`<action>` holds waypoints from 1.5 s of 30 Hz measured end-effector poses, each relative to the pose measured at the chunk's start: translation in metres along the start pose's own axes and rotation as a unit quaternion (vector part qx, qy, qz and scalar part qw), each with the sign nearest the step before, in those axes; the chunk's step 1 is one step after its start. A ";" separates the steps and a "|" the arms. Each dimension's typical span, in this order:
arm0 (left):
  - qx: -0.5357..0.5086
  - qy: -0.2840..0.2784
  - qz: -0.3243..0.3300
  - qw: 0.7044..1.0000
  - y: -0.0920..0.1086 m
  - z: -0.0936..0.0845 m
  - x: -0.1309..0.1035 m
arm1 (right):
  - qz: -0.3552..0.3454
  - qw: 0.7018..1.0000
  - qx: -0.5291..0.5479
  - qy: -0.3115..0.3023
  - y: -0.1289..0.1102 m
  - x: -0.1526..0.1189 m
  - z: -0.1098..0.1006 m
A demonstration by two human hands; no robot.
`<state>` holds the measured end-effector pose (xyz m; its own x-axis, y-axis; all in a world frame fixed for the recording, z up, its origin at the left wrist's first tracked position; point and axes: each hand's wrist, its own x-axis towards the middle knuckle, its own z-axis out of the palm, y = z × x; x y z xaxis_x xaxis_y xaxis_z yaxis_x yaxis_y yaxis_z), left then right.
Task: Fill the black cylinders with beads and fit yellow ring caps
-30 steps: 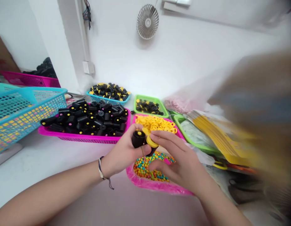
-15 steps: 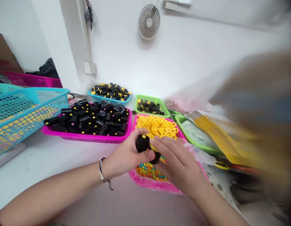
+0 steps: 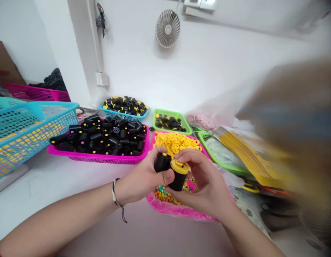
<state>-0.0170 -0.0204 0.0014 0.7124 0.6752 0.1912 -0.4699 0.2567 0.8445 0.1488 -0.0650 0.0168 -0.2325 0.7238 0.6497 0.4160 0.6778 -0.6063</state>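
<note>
Grip, both hands engaged: left hand (image 3: pixel 140 180) clasping a plain tube (image 3: pixel 162 163), black, its thumb against a capped tube (image 3: pixel 178 181); right hand (image 3: pixel 209 187) holding that capped tube, fingertips at its cap, thumb low on its side. Both tubes near upright, side by side, above the nearest tray. Blue basket (image 3: pixel 55 110), far left, yellow pieces showing through the mesh. Magenta basket (image 3: pixel 106 159), left of centre, heaped with black tubes, some bearing yellow or pink dots. Pink tray (image 3: pixel 178 212), film-lined, under the hands. Pink basket (image 3: pixel 152 140), just behind the hands, piled with yellow rings (image 3: pixel 177 142). Green basket (image 3: pixel 162 112), behind that, black and yellow parts. Yellow cap (image 3: pixel 180 169), topping the capped tube. Coloured balls (image 3: pixel 162 194), many, in the tray; smallest items.
</note>
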 end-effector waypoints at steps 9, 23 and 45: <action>0.003 -0.041 -0.017 0.999 -0.001 -0.003 -0.003 | -0.125 0.986 -0.110 -0.004 0.003 -0.004 -0.004; -0.021 -0.044 -0.014 0.999 0.003 0.002 -0.004 | -0.143 0.982 -0.117 0.024 -0.005 -0.007 -0.003; 0.507 -0.027 -0.041 0.860 -0.034 0.009 -0.005 | 0.146 0.962 -0.148 -0.179 0.125 0.091 -0.034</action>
<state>0.0000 -0.0388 -0.0234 0.7571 0.6439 0.1098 0.2604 -0.4518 0.8533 0.2093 0.0811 0.0158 -0.3333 0.9116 0.2407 0.7288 0.4110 -0.5476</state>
